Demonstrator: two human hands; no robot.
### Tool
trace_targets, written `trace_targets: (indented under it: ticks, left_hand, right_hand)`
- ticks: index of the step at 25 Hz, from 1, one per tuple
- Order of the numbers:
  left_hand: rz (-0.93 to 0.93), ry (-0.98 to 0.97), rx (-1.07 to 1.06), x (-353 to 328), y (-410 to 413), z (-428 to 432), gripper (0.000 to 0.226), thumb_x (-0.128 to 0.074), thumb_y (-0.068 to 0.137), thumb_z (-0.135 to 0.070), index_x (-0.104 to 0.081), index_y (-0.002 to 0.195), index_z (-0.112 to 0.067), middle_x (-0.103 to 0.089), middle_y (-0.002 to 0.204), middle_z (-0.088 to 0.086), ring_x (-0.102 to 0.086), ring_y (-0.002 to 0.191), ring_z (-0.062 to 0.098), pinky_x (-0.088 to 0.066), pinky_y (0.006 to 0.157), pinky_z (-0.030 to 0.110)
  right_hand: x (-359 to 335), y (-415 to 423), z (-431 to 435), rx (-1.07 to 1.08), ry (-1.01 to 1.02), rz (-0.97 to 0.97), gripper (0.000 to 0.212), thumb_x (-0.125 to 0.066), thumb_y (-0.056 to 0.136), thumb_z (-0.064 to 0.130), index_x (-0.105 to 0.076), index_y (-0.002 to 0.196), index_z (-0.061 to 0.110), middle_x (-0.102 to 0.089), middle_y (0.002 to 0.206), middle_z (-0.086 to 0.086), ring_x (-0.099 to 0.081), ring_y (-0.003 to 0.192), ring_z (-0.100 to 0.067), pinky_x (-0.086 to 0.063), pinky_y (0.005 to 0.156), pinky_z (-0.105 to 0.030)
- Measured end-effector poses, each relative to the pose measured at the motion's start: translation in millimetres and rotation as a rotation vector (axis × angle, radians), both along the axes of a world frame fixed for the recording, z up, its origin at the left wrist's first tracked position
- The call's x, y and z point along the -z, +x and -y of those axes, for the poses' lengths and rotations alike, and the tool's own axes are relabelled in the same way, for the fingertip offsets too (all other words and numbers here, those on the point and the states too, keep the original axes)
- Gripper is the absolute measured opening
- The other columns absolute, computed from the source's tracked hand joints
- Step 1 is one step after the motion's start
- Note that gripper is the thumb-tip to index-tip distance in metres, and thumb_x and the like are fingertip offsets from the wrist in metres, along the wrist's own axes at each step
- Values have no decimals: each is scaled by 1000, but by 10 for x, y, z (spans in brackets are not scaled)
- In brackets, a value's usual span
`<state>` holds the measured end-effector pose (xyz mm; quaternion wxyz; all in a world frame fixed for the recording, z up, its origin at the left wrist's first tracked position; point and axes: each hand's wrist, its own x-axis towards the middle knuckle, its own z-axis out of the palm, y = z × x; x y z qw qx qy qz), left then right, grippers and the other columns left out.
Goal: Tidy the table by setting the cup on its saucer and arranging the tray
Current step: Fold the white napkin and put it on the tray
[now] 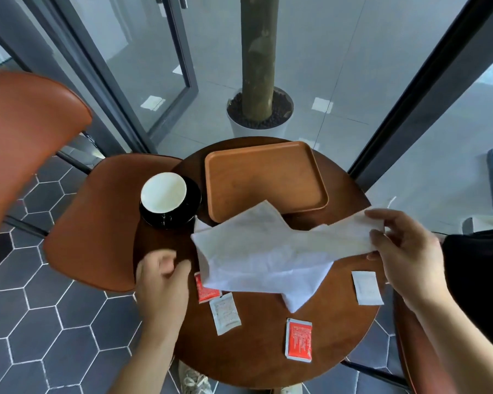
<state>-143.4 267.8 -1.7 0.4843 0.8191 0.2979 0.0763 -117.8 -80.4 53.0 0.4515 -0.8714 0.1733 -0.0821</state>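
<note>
Cup (163, 194) is sitting on black saucer (182, 207), frame centre-left, above left hand (162, 275), whose fingers are curling loosely, gripping nothing. Right hand (404, 248) is pinching white tissue (262, 251) that is overlapping empty wooden tray (264, 180). Red sachet (298, 339) print is unreadable.

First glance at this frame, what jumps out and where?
The white napkin sprawls across the middle of the round wooden table, its right end pinched by the right hand and one corner overlapping the empty wooden tray at the far side. To the left, the cup, white inside, already sits on its black saucer. The left hand hovers empty at the table's near left edge, and red and white sachets lie scattered along the near side.
</note>
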Motion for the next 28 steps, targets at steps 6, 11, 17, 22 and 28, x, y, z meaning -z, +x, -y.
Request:
trace_targets:
  ticks: [6,11,17,22,28]
  left_hand:
    - [-403,525,503,193,699,274,53,-53,97,-48,-50,139,-14,-63,127,9,-62,113,28,-48,78,34]
    - [-595,789,682,266,815,240,20,-62,94,-31,-65,103,-14,-66,97,8,-65,89,29,-57,73,38]
    - [-236,436,464,99,850,143,11,-66,90,-24,-72,81,-22,-72,81,-4,-66,78,19,-54,70,34]
    - [241,-81,226,-802,1252,215,21,-70,86,-15,-76,74,-32,-75,75,0,-73,79,27,-60,73,38]
    - [648,-297,52,-1739,1269,262,4,-73,85,-18,-73,87,-21,-77,80,-4,-76,82,20,-61,72,29]
  right_hand:
    - [147,-11,95,-41,20,-39,57,-60,90,-3,-66,97,53,-71,98,12,-70,69,-9,-62,61,-25]
    - [145,86,180,-29,33,-77,52,-60,88,-4,-67,96,47,-70,88,24,-72,66,-7,-62,66,-49]
    - [-4,294,156,24,179,-3,54,-57,88,-9,-71,88,43,-70,93,8,-71,71,-8,-63,59,-31]
    - [-762,690,95,39,273,271,48,-56,83,-9,-73,96,34,-72,96,1,-73,78,-14,-62,61,-28]
    - [-1697,799,244,73,362,577,42,-60,78,-4,-73,96,31,-71,85,10,-73,83,-21,-62,65,-34]
